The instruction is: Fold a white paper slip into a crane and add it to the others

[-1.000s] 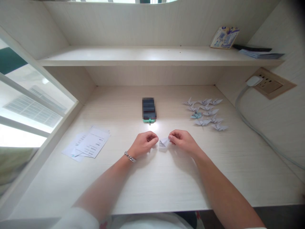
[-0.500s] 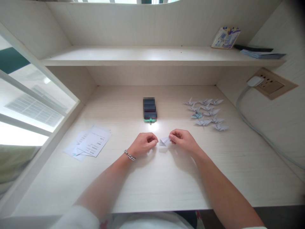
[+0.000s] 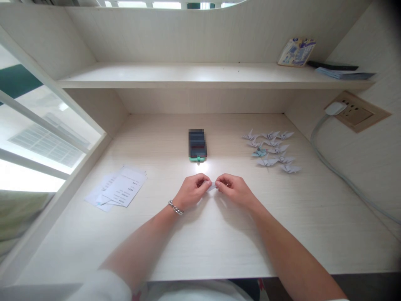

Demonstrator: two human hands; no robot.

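Note:
A small piece of folded white paper [image 3: 212,187] is pinched between my two hands, just above or on the desk. My left hand [image 3: 193,190], with a chain bracelet [image 3: 175,207] at its wrist, closes thumb and fingers on the paper's left side. On its right side, my right hand [image 3: 234,190] grips with thumb and forefinger. Fingertips cover much of the paper, so its exact folds are hidden. Several folded paper cranes [image 3: 272,150] stand in a group to the right, one of them bluish [image 3: 259,152].
Printed paper sheets [image 3: 123,188] lie on the left of the desk. A phone [image 3: 197,144] in a green-edged case lies beyond my hands. A shelf [image 3: 200,74] spans the back, carrying a small box [image 3: 296,52]. A cable [image 3: 332,167] hangs from the wall socket [image 3: 357,112].
My hands have drawn closer together, the left moving rightward and the right leftward. The paper, which showed a triangular fold, is now mostly covered by fingers.

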